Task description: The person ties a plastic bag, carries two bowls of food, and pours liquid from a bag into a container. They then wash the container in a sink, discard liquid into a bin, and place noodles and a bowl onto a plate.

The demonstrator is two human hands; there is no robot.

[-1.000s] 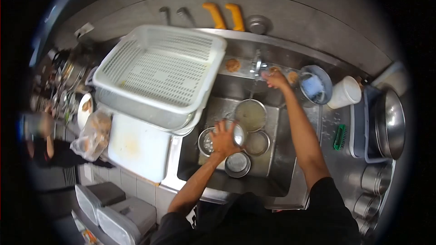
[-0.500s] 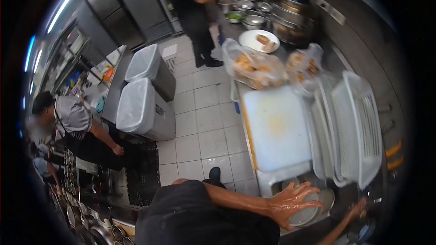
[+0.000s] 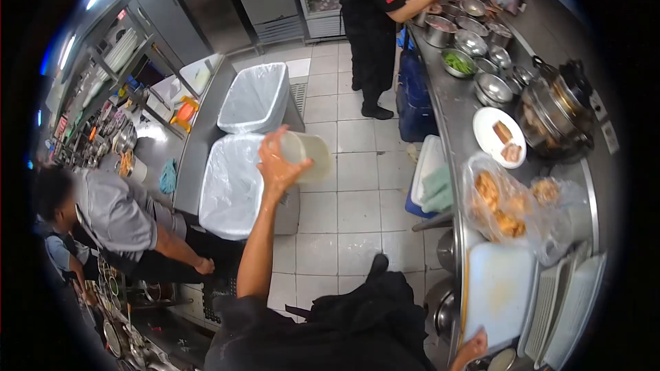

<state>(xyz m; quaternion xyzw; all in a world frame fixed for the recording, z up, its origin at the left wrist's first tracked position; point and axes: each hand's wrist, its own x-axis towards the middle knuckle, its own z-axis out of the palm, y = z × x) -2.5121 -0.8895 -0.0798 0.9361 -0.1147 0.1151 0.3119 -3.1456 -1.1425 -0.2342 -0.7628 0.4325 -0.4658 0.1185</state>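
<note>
My left hand (image 3: 280, 165) is wrapped round a pale translucent tub (image 3: 308, 156), which is tilted sideways. Hand and tub appear beside and partly over two bins lined with clear plastic, the nearer bin (image 3: 230, 185) and the farther bin (image 3: 254, 96). At the lower right, my right hand (image 3: 473, 347) is close to the near edge of a white cutting board (image 3: 498, 292). Its fingers are mostly out of sight, and whether it holds anything does not show. A round metal container (image 3: 503, 359) is partly visible beside it.
One person in black (image 3: 371, 20) stands at the right counter (image 3: 440, 89), by metal bowls. Another person in grey (image 3: 120, 209) is at the left. Bagged food (image 3: 498, 203), a plate (image 3: 489, 139) and white baskets (image 3: 567, 316) line the right side. Tiled floor (image 3: 357, 175) runs between.
The view has swung left from the sink to the aisle and bins. My left hand has moved from the metal containers in the sink to the bins, now with the tub in it.
</note>
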